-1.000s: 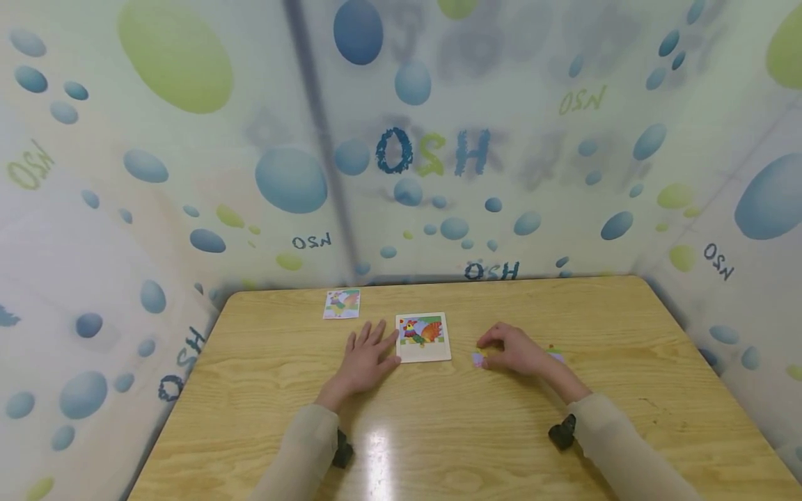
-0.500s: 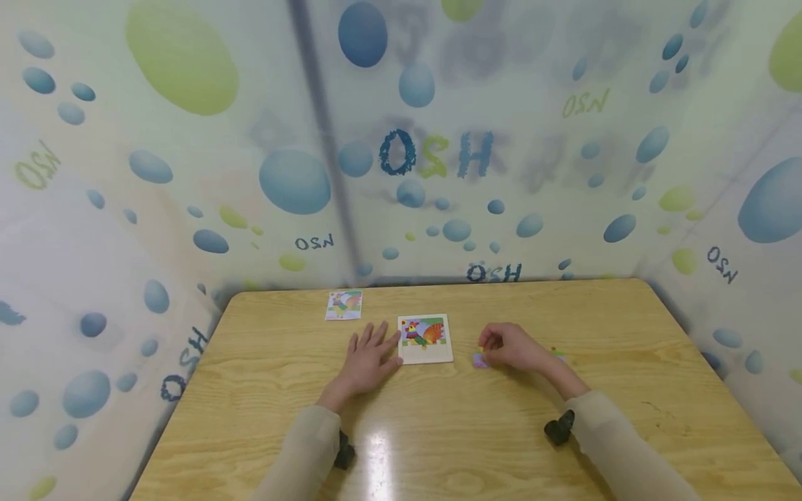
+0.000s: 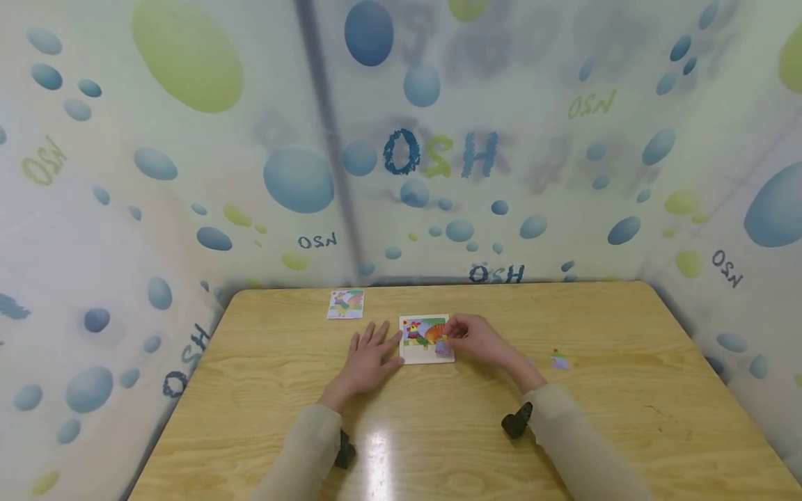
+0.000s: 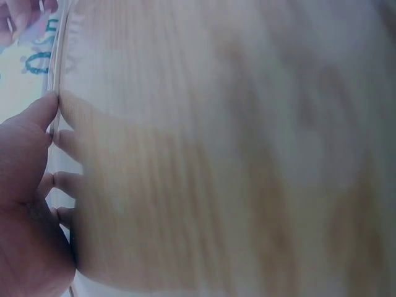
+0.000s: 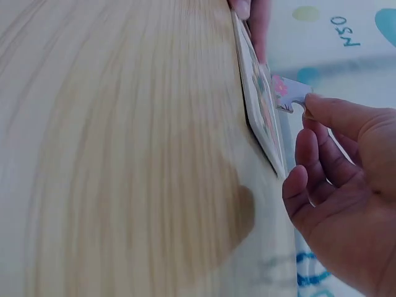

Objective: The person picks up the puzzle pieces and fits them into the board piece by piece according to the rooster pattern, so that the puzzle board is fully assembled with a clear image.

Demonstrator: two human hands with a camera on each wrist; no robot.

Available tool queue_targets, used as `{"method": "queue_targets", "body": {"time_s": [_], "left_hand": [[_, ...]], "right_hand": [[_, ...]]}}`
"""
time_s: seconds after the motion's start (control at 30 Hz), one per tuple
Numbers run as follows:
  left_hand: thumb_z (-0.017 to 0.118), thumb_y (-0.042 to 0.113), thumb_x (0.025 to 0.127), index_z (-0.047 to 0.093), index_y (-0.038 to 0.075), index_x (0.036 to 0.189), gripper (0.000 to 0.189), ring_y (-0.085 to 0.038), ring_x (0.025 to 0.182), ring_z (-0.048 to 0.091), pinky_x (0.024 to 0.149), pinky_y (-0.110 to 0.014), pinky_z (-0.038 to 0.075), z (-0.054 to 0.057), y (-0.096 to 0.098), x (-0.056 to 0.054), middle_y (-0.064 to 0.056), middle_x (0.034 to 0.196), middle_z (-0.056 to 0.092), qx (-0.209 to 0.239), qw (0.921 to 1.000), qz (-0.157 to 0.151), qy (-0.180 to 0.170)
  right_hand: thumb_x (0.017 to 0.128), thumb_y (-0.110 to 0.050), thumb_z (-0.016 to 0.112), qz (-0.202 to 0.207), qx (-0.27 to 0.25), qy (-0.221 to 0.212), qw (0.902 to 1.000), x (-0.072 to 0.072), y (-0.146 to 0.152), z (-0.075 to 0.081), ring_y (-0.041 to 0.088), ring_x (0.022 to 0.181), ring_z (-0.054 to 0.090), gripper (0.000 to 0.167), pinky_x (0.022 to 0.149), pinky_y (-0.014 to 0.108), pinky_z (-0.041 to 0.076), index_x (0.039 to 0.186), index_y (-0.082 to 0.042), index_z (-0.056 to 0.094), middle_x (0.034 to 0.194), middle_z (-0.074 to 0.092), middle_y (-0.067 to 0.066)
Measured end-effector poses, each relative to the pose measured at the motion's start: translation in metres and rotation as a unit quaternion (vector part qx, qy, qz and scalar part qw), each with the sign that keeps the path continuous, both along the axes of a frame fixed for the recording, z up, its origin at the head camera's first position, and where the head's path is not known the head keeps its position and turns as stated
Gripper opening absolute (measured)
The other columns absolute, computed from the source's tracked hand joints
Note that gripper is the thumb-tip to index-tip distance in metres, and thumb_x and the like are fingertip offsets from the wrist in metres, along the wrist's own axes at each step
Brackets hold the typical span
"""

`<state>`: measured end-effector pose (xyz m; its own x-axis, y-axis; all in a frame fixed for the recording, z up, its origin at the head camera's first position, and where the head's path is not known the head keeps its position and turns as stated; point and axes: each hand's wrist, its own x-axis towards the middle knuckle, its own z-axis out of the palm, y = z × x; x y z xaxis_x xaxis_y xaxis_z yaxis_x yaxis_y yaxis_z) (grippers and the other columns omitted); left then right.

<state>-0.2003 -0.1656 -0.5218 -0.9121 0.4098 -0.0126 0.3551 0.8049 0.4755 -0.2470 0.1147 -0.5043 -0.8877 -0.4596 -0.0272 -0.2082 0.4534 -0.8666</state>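
Note:
A square puzzle board point(image 3: 416, 355) lies on the table, its upper part filled with a colourful rooster picture and a pale bare strip along its lower part. My left hand point(image 3: 365, 362) lies flat with fingers spread, thumb and fingertips at the board's left edge. Over the board's lower right part, my right hand point(image 3: 479, 341) pinches a light purple puzzle piece point(image 5: 291, 91) between thumb and finger. In the right wrist view the piece shows a pink flower and is held above the board's face; the other fingers are loosely curled.
A loose puzzle piece point(image 3: 560, 361) lies on the wooden table point(image 3: 426, 431) to the right, and another bit shows partly behind the right wrist. A rooster picture card point(image 3: 346, 305) lies at the back left. A patterned wall point(image 3: 426, 229) stands behind the table.
My right hand has picked up the purple piece from the table on the right and carried it left over the board. The left hand stays in place at the board's edge.

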Motion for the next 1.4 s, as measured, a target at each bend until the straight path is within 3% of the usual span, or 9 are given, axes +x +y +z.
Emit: {"method": "queue_targets", "body": {"time_s": [0.2, 0.43, 0.7, 0.83, 0.97, 1.07, 1.4], "left_hand": [[0.056, 0.037, 0.105, 0.045, 0.008, 0.155, 0.058, -0.052, 0.151, 0.011, 0.116, -0.072, 0.003, -0.001, 0.000, 0.000, -0.025, 0.165, 0.024, 0.013, 0.9999, -0.002, 0.006], [0.055, 0.036, 0.105, 0.045, 0.008, 0.155, 0.059, -0.052, 0.151, 0.010, 0.116, -0.071, 0.003, -0.002, 0.000, -0.001, -0.024, 0.166, 0.023, 0.009, 1.0000, -0.001, 0.003], [0.055, 0.037, 0.105, 0.045, 0.008, 0.155, 0.058, -0.053, 0.151, 0.010, 0.116, -0.072, 0.002, -0.003, 0.000, -0.002, -0.025, 0.165, 0.023, 0.012, 0.9999, -0.003, 0.005], [0.056, 0.037, 0.105, 0.046, 0.007, 0.155, 0.058, -0.053, 0.151, 0.012, 0.116, -0.072, 0.004, -0.002, 0.000, -0.001, -0.026, 0.165, 0.025, 0.013, 0.9999, -0.003, 0.006], [0.055, 0.039, 0.106, 0.043, 0.011, 0.157, 0.059, -0.049, 0.152, 0.010, 0.117, -0.070, 0.002, -0.004, 0.000, -0.002, -0.022, 0.166, 0.022, 0.001, 1.0000, 0.002, 0.000], [0.056, 0.039, 0.105, 0.044, 0.012, 0.157, 0.060, -0.049, 0.153, 0.010, 0.117, -0.070, 0.002, -0.005, 0.000, -0.002, -0.021, 0.166, 0.023, -0.001, 1.0000, 0.002, 0.001], [0.056, 0.037, 0.106, 0.045, 0.011, 0.156, 0.057, -0.049, 0.152, 0.011, 0.117, -0.070, 0.005, 0.001, 0.001, -0.001, -0.022, 0.166, 0.024, -0.015, 0.9999, 0.003, -0.004]], "right_hand": [[0.094, -0.002, 0.072, 0.014, -0.011, -0.001, 0.9998, -0.002, -0.025, -0.004, 0.017, 0.085, 0.060, 0.007, 0.079, 0.032, 0.052, 0.100, -0.003, 0.068, 0.092, 0.066, 0.003], [0.091, 0.000, 0.071, -0.026, -0.009, 0.016, 0.9995, -0.001, -0.046, -0.008, 0.017, 0.084, 0.060, 0.009, 0.080, 0.033, 0.053, 0.098, -0.005, 0.068, 0.090, 0.067, 0.003], [0.090, -0.001, 0.072, -0.038, -0.007, 0.020, 0.9991, 0.004, -0.059, -0.016, 0.015, 0.082, 0.060, 0.010, 0.076, 0.031, 0.053, 0.098, -0.005, 0.068, 0.088, 0.066, 0.002], [0.092, -0.006, 0.074, -0.049, 0.024, 0.040, 0.9977, 0.007, -0.064, -0.021, 0.013, 0.081, 0.061, 0.009, 0.079, 0.035, 0.053, 0.099, -0.008, 0.070, 0.088, 0.067, -0.002], [0.092, -0.010, 0.075, -0.061, 0.062, 0.070, 0.9937, 0.008, -0.068, -0.024, 0.012, 0.083, 0.061, 0.008, 0.090, 0.043, 0.043, 0.099, -0.013, 0.072, 0.088, 0.068, -0.006], [0.091, -0.012, 0.075, -0.067, 0.084, 0.086, 0.9905, 0.008, -0.070, -0.024, 0.013, 0.085, 0.061, 0.008, 0.087, 0.045, 0.036, 0.098, -0.014, 0.073, 0.088, 0.068, -0.007], [0.089, -0.014, 0.076, -0.062, 0.129, 0.126, 0.9816, 0.011, -0.073, -0.022, 0.015, 0.086, 0.058, 0.009, 0.075, 0.038, 0.034, 0.098, -0.015, 0.075, 0.088, 0.064, -0.006]]}}
